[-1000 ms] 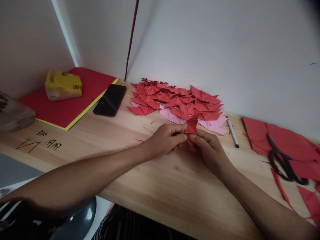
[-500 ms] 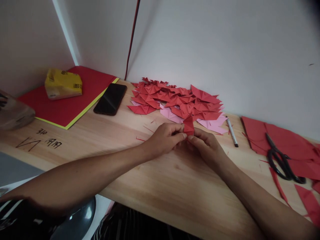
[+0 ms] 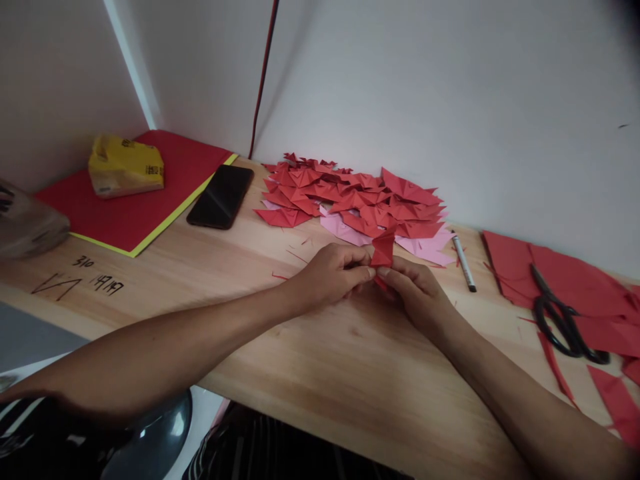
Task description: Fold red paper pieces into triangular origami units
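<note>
A small piece of folded red paper (image 3: 383,248) is pinched between both hands, above the middle of the wooden table. My left hand (image 3: 340,270) grips its left side, thumb on the near edge. On the other side my right hand (image 3: 413,283) holds it between thumb and fingers, the two thumb tips almost meeting. Part of the paper shows below the thumbs; the rest is hidden by the fingers. Just beyond the hands lies a pile of folded red paper pieces (image 3: 350,193), with a few pink pieces (image 3: 425,248) under its near edge.
Right of the pile are a marker (image 3: 464,261), red paper sheets (image 3: 510,267), and black-handled scissors (image 3: 563,323) lying on them. To the left sit a phone (image 3: 221,197), a large red sheet (image 3: 185,160) and a yellow packet (image 3: 127,167). A wall (image 3: 475,100) stands behind the table.
The red paper has shifted slightly right and tilted between the fingers, and a bit of it now shows below the thumbs. Both hands keep their grip.
</note>
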`<action>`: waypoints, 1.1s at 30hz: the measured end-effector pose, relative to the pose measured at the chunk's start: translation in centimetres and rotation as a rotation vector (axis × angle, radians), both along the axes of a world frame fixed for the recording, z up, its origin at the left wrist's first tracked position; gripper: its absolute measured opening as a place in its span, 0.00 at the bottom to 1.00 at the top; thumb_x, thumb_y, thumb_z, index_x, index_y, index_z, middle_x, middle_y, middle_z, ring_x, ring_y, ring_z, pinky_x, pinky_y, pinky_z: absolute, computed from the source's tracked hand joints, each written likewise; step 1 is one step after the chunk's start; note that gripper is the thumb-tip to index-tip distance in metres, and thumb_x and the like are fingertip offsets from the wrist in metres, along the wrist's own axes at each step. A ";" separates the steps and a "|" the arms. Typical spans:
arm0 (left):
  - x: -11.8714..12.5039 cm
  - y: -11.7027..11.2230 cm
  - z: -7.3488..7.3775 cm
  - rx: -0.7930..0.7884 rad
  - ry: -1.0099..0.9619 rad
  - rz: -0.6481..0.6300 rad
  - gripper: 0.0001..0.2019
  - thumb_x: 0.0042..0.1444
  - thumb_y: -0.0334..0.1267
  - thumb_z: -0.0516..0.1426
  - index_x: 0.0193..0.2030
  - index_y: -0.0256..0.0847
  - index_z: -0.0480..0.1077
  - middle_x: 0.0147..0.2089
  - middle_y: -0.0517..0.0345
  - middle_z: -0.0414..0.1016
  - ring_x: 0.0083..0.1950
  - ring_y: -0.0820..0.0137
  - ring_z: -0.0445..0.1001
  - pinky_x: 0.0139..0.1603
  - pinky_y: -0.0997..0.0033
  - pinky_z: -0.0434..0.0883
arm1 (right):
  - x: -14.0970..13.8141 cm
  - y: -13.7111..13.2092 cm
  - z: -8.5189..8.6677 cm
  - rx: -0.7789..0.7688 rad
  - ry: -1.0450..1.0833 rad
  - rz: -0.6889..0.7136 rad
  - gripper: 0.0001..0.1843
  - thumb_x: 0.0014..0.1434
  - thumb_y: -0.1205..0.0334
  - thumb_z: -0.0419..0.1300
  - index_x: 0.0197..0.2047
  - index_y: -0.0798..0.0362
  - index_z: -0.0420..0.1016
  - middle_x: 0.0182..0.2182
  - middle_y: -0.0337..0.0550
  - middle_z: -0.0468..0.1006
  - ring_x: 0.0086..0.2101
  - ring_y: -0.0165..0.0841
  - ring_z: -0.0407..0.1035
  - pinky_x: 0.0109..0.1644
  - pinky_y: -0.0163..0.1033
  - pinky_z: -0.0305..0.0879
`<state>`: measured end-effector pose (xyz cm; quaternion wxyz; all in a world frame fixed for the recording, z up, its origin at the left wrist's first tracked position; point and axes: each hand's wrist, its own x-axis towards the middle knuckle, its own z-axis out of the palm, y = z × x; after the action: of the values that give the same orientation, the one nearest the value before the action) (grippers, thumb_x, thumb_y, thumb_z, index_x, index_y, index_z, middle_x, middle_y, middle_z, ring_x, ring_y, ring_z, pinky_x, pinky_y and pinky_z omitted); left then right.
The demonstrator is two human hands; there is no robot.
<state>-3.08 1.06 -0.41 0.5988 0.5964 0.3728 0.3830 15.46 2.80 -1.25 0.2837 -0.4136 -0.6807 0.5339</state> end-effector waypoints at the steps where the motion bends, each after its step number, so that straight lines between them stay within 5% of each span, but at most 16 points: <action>1: 0.0 0.0 0.0 -0.001 -0.006 -0.005 0.12 0.57 0.35 0.54 0.24 0.38 0.59 0.21 0.66 0.61 0.19 0.82 0.60 0.19 0.80 0.57 | 0.1 0.0 -0.1 -0.013 0.007 0.003 0.14 0.63 0.55 0.54 0.29 0.53 0.69 0.20 0.33 0.61 0.22 0.25 0.51 0.25 0.35 0.46; 12: -0.2 0.1 0.0 0.138 0.099 0.074 0.13 0.53 0.32 0.53 0.20 0.38 0.58 0.17 0.68 0.58 0.20 0.81 0.57 0.23 0.78 0.55 | -0.5 0.2 0.5 -0.071 0.015 -0.082 0.12 0.57 0.59 0.58 0.23 0.53 0.67 0.17 0.32 0.60 0.20 0.25 0.52 0.25 0.34 0.46; 20: -0.1 0.1 0.0 0.006 0.037 -0.005 0.11 0.53 0.32 0.52 0.20 0.38 0.61 0.19 0.66 0.62 0.19 0.81 0.59 0.20 0.78 0.56 | 0.0 0.4 0.2 -0.104 0.132 0.066 0.12 0.58 0.64 0.55 0.25 0.53 0.73 0.21 0.38 0.71 0.26 0.30 0.64 0.34 0.37 0.58; 33: -0.2 0.1 0.2 0.031 0.045 0.004 0.12 0.55 0.33 0.53 0.21 0.37 0.61 0.18 0.67 0.61 0.18 0.82 0.59 0.20 0.79 0.56 | 0.1 0.7 0.3 -0.108 0.090 0.050 0.07 0.58 0.61 0.56 0.32 0.53 0.73 0.27 0.39 0.73 0.29 0.31 0.65 0.34 0.37 0.61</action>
<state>-3.31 1.14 -0.17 0.5801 0.6134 0.3815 0.3764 15.52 3.45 -0.98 0.2780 -0.3869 -0.6474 0.5949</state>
